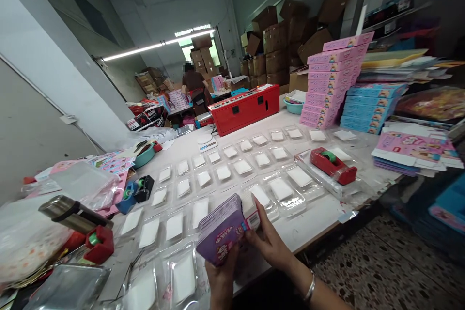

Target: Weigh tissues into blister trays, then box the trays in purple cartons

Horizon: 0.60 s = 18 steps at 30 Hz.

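A thick stack of purple printed cards (223, 232) is held over the near edge of the table. My left hand (224, 273) is closed round its lower side. At the stack's right end, my right hand (269, 242) grips a part with a white face and a barcode (253, 220); whether that part is a separate piece, I cannot tell. Clear plastic trays (285, 191) holding white slips lie in rows just beyond the hands. Another such tray (181, 276) is left of my left hand. My palms and some fingertips are hidden.
A red tape dispenser (332, 164) sits on clear trays at right. Pink boxes (329, 82) and blue boxes (370, 106) are stacked behind. A red machine (245, 109) stands at the back. At left are a steel flask (72, 215) and another tape dispenser (98, 244). A person (196, 85) works beyond.
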### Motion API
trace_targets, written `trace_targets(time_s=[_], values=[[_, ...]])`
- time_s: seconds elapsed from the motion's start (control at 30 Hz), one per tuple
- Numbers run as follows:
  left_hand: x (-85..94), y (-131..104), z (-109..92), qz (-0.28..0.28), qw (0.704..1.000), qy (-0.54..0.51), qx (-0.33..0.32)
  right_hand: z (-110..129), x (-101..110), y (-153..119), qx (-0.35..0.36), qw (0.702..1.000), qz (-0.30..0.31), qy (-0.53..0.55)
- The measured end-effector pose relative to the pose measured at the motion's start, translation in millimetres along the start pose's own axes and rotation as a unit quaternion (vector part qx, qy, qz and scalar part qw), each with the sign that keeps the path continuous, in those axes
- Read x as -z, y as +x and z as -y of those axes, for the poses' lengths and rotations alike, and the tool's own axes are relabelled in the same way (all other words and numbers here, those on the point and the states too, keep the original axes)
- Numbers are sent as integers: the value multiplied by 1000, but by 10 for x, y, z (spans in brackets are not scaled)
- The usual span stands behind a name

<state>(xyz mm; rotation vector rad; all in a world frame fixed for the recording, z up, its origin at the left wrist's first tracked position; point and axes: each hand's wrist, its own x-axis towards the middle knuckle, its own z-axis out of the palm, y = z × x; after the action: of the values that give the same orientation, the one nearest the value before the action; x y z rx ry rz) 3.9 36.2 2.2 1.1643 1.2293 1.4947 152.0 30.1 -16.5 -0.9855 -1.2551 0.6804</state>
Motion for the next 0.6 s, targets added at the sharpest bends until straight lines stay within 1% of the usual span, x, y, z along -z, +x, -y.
trace_targets(time_s=[0.03,0.07,0.17,0.2,0.27,0.33,0.4,0.47,0.5,0.53,0.6], values=[[38,-13,-8,-6,1000,3,-11,62,18,-18,11,1000,14,-23],[90,-10,-25,-5,999,9,-44,144,48,-34,27,998,29,-51],[272,98,-169,32,983,9,-183,474,220,-2,97,985,81,-120],[319,165,-248,45,975,1,-216,591,297,50,134,978,97,-129],[367,332,-426,57,967,-6,-249,798,449,213,231,957,117,-132],[349,509,-590,73,961,11,-268,939,575,412,351,917,112,-152],[277,649,-703,82,973,9,-216,1009,674,591,449,864,96,-207],[175,714,-767,99,982,-14,-162,1034,763,712,500,820,83,-264],[124,715,-787,113,983,-29,-139,1039,804,747,508,808,84,-285],[78,698,-804,129,984,-42,-119,1043,840,765,509,804,86,-297],[11,626,-835,164,982,-65,-73,1049,887,754,502,804,99,-302]])
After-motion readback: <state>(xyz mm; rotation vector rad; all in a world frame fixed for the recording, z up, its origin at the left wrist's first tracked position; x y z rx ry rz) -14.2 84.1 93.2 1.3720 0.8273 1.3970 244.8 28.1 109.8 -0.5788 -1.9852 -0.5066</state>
